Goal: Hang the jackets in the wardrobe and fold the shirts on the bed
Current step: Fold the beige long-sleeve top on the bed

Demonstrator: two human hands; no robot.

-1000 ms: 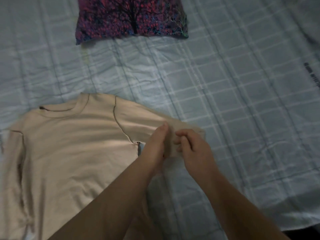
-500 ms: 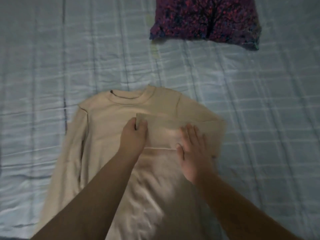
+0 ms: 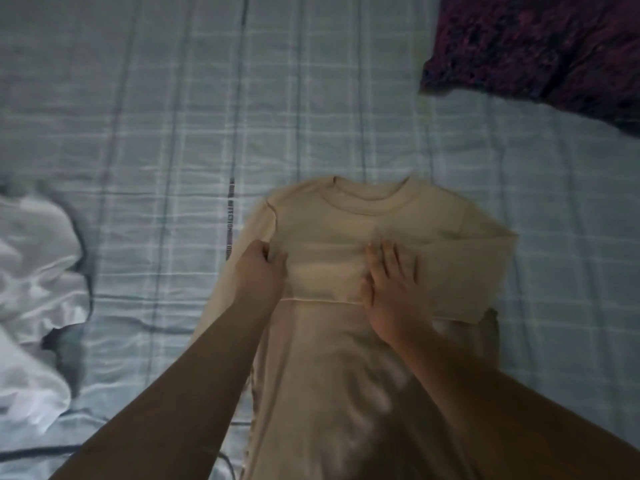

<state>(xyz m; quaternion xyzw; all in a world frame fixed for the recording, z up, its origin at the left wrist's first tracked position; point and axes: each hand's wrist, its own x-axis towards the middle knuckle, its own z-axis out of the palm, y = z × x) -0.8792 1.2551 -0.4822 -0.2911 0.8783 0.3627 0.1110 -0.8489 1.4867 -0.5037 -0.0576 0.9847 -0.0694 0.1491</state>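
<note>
A beige long-sleeved shirt (image 3: 360, 216) lies flat on the bed, collar away from me. Its right sleeve (image 3: 322, 275) is folded across the chest. My left hand (image 3: 259, 271) pinches the cuff end of that sleeve near the shirt's left shoulder seam. Flat on the folded sleeve rests my right hand (image 3: 388, 289), fingers straight and spread. The shirt's left sleeve runs down along the left side, partly under my left forearm. My arms hide the lower part of the shirt.
A pale blue checked bedsheet (image 3: 173, 150) covers the bed. A dark purple patterned garment (image 3: 540, 50) lies at the top right. A white crumpled garment (image 3: 31, 289) with dark trim sits at the left edge.
I have carried the right sleeve from the bed across the chest. My left hand has drawn the cuff further left and my right hand now lies flat on it. The view shifted left.
</note>
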